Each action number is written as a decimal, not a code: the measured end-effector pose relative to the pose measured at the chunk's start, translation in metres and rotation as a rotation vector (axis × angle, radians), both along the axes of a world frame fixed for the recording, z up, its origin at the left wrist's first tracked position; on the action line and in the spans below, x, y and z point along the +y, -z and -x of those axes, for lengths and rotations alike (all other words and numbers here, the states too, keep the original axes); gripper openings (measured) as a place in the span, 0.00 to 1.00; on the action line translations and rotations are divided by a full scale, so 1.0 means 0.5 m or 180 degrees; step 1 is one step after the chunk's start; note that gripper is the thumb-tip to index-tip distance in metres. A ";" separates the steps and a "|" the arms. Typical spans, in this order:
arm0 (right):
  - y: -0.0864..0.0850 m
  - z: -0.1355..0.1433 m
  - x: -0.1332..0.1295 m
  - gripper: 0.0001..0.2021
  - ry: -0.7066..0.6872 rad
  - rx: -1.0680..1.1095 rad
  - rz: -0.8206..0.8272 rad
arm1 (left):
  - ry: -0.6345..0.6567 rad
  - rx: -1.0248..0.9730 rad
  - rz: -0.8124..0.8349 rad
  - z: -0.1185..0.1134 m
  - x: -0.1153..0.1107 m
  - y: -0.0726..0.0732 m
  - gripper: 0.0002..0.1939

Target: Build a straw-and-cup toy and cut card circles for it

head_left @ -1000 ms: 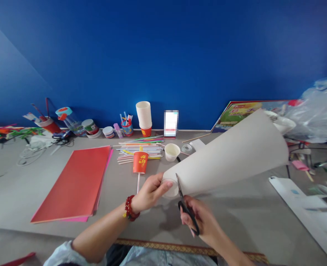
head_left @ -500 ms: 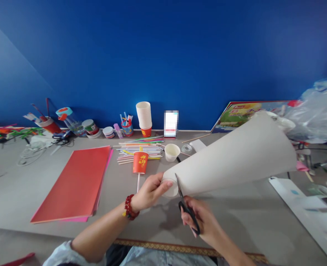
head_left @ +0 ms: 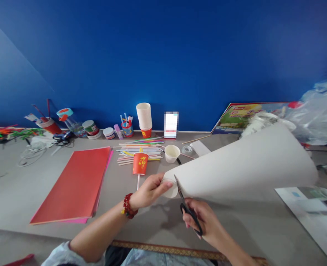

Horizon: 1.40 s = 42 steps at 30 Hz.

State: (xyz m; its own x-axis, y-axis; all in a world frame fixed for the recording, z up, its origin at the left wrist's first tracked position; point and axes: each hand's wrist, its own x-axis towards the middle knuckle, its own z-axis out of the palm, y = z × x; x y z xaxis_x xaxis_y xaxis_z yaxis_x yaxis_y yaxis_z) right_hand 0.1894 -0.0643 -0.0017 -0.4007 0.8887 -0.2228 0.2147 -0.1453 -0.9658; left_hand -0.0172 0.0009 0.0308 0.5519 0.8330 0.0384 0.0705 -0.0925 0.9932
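Note:
My left hand (head_left: 149, 190) pinches the near end of a large white paper sheet (head_left: 243, 162), thumb on top. A round pale piece (head_left: 169, 189) lies under that thumb at the paper's end. In my right hand (head_left: 201, 218) are black-handled scissors (head_left: 184, 201), fingers wrapped round the handles. Their blades lie against the paper just right of the round piece. The paper curves away to the right, its far end wide and raised. A red paper cup (head_left: 140, 163) with a straw below it is just beyond my left hand.
Red paper sheets (head_left: 74, 184) lie on the left. Behind my hands are straws (head_left: 141, 150), a white cup (head_left: 172, 153), a tape roll (head_left: 187, 149) and stacked cups (head_left: 144, 115). A white board (head_left: 304, 218) and a plastic bag (head_left: 319, 114) are on the right.
The paper's wide far end has swung right and slightly down, now covering part of the white board. Both hands have barely moved and keep their holds.

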 end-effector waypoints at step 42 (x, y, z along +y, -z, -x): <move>-0.030 -0.022 0.003 0.31 -0.0248 0.0234 0.0591 | 0.0286 0.0170 0.0161 -0.005 0.001 -0.005 0.21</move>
